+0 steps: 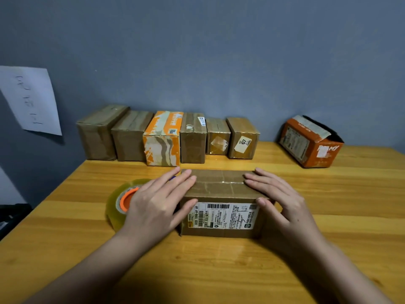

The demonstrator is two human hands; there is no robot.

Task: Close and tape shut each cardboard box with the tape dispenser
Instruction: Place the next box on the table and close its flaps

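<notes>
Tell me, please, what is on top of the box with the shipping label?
Both hands, left hand and right hand, rest on the box; tape strips cross its closed flaps. Its contents are hidden.

Home packing corner: wooden table (219, 270), parcel row (166, 137), grey wall (219, 51).

Brown box (221, 201) shut and taped, label facing front, tape roll (119, 201) just beside it, six shut boxes (166, 137) behind, orange box (310, 142) tipped open.
</notes>
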